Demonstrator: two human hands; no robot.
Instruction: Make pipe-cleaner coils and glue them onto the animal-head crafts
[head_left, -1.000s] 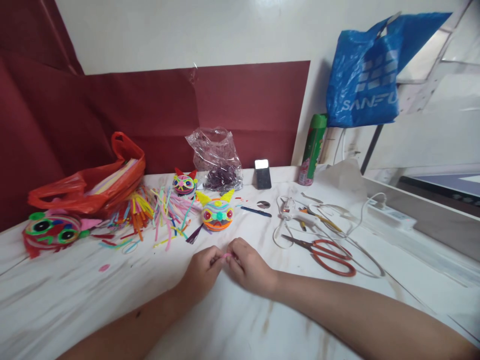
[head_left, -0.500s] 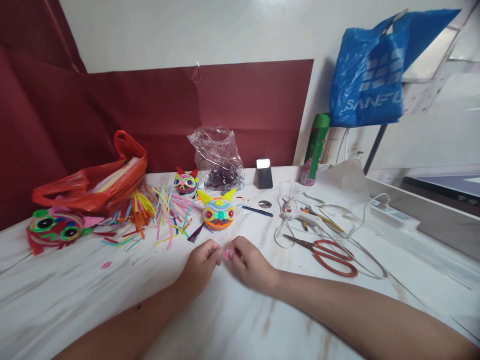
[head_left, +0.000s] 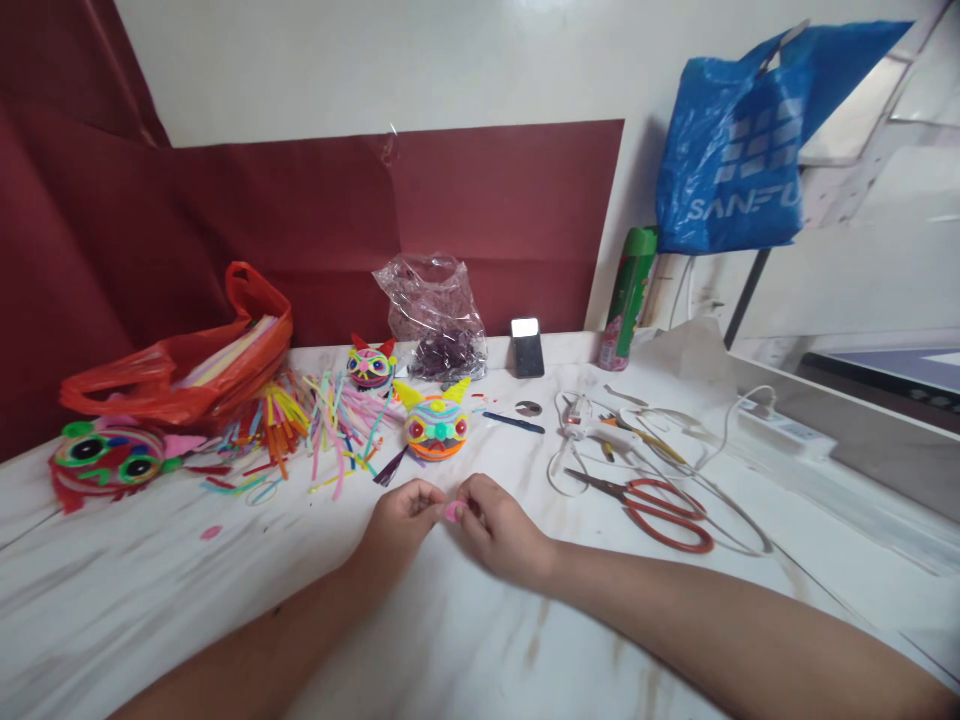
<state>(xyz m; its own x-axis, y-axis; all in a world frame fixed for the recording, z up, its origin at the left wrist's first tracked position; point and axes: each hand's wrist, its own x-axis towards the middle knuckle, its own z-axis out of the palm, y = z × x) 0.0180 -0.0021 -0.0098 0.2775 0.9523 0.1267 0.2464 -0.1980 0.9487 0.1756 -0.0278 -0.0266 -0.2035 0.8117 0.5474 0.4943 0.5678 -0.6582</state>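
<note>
Near the middle of the marbled table, my right hand (head_left: 501,528) pinches a small pink piece (head_left: 453,511) between thumb and fingers. My left hand (head_left: 407,520) is closed in a pinch right beside it, its fingertips at the left edge of the pink piece. Just beyond the hands sits a colourful lion-head figure (head_left: 435,430) with yellow ears. A flat pink disc (head_left: 211,532) lies on the table to the left. Orange-handled scissors (head_left: 660,510) lie to the right, beside a white glue gun (head_left: 607,434) and its cable.
A red bag (head_left: 187,365), coloured strips (head_left: 337,430) and a green-eyed figure (head_left: 109,460) are at the left. Farther back are a smaller figure (head_left: 371,368), a clear bag (head_left: 442,330), a phone (head_left: 528,350) and a green can (head_left: 630,300). A power strip (head_left: 795,432) is at the right.
The fingertips of my left hand have come slightly closer to the pink piece. My right hand has barely moved. The view has shifted a little.
</note>
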